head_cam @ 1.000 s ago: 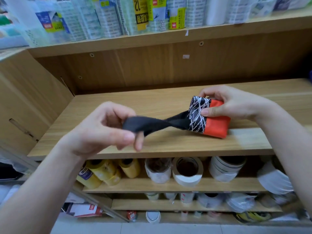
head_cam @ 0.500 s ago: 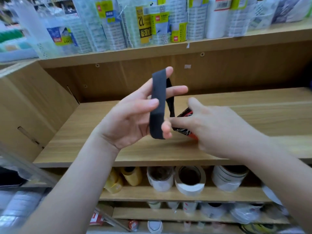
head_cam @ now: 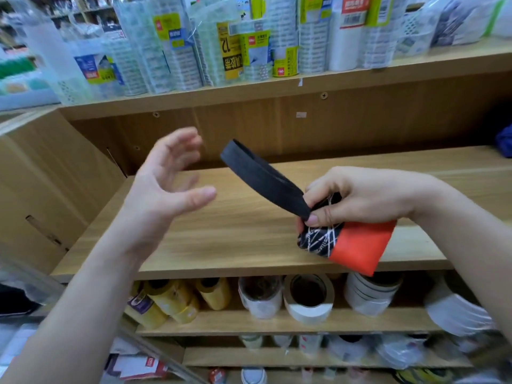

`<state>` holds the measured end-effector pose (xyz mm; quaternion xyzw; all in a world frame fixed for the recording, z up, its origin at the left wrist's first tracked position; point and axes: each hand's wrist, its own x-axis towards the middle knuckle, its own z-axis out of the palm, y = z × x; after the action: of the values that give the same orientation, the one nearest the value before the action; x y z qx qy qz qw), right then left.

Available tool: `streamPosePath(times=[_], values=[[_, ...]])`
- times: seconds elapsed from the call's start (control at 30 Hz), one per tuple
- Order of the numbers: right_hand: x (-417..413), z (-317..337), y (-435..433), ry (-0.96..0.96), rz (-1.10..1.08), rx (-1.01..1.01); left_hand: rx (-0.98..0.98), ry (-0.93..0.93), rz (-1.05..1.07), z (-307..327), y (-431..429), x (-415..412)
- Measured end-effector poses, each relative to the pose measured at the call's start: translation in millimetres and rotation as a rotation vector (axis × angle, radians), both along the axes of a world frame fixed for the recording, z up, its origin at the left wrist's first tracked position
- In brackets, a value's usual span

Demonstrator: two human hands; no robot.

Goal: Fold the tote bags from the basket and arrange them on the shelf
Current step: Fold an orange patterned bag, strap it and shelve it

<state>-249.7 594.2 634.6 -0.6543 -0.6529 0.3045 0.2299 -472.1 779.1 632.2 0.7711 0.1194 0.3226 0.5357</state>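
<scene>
1. While the right hand [head_cam: 360, 198] curls its fingers and thumb tightly round it, the tote bag [head_cam: 357, 248] is a compact folded bundle. One end is smooth orange-red cloth, the other black crossed with thin white lines.
2. Its flat black strap [head_cam: 263, 178] juts up and to the left in a stiff loop.
3. The left hand [head_cam: 166, 187] is spread wide with fingers lightly bent, holding nothing and clear of the strap.
4. The bundle is at the front edge of the wood-grain shelf [head_cam: 221, 239]; contact is unclear. Round tape rolls [head_cam: 309, 299] lie on the board below.
</scene>
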Motion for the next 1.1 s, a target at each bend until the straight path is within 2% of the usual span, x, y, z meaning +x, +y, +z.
streamPosePath(times=[0.1,0.13,0.17,0.2,0.23,0.3,0.33,0.37,0.43,0.53,0.63,0.73,0.77,0.8,0.9,0.93,0.97,1.03,1.1], values=[[1.7,5.7,3.8,0.047,0.118,-0.085,1.041,0.17,-0.033,23.7,-21.9,4.5],[2.0,6.5,5.4,0.064,0.156,-0.107,1.273,0.204,-0.033,26.2,-28.6,11.1],[2.5,7.0,6.4,0.088,0.193,-0.129,1.366,0.228,-0.077,25.2,-32.8,18.6],[3.8,7.0,6.3,0.118,0.224,-0.147,1.326,0.258,-0.159,23.8,-34.0,23.6],[5.9,6.4,5.7,0.157,0.247,-0.166,1.167,0.32,-0.257,23.9,-31.0,26.0],[11.4,0.0,2.7,0.263,0.258,-0.212,0.622,0.444,-0.435,25.9,-18.7,25.6],[13.6,-5.3,1.5,0.323,0.247,-0.235,0.398,0.4,-0.488,25.9,-9.6,23.8],[14.5,-11.7,0.8,0.381,0.237,-0.249,0.265,0.31,-0.52,26.4,-2.9,21.3],[14.1,-26.4,0.7,0.492,0.239,-0.253,0.163,0.132,-0.591,23.5,0.1,20.3],[8.6,-39.9,2.7,0.637,0.276,-0.231,-0.052,-0.028,-0.689,11.8,-5.1,29.8],[7.5,-43.6,2.5,0.751,0.254,-0.133,-0.33,-0.079,-0.705,7.4,-9.5,37.7],[8.8,-38.1,-5.6,0.83,0.102,-0.002,-0.599,-0.079,-0.791,7.2,-4.1,37.5],[5.7,-32.5,-10.2,0.767,0.039,0.052,-0.649,-0.072,-0.805,6.3,-2.0,36.8],[-0.1,-25.7,-15.3,0.619,-0.026,0.123,-0.664,-0.055,-0.792,4.7,-0.8,36.6],[-28.1,-4.0,-23.3,-0.218,-0.168,0.213,-0.659,-0.005,-0.713,0.5,-2.7,40.2],[-37.6,1.1,-21.0,-0.466,-0.172,0.198,-0.664,-0.003,-0.705,0.6,-5.1,42.2],[-46.1,3.6,-17.4,-0.631,-0.174,0.191,-0.667,-0.009,-0.703,1.3,-8.3,44.1],[-52.9,5.1,-10.3,-0.791,-0.194,0.199,-0.68,-0.05,-0.687,3.5,-15.8,46.7],[-43.7,3.3,-6.7,-0.767,-0.242,0.25,-0.742,-0.134,-0.669,2.4,-20.4,47.3]])
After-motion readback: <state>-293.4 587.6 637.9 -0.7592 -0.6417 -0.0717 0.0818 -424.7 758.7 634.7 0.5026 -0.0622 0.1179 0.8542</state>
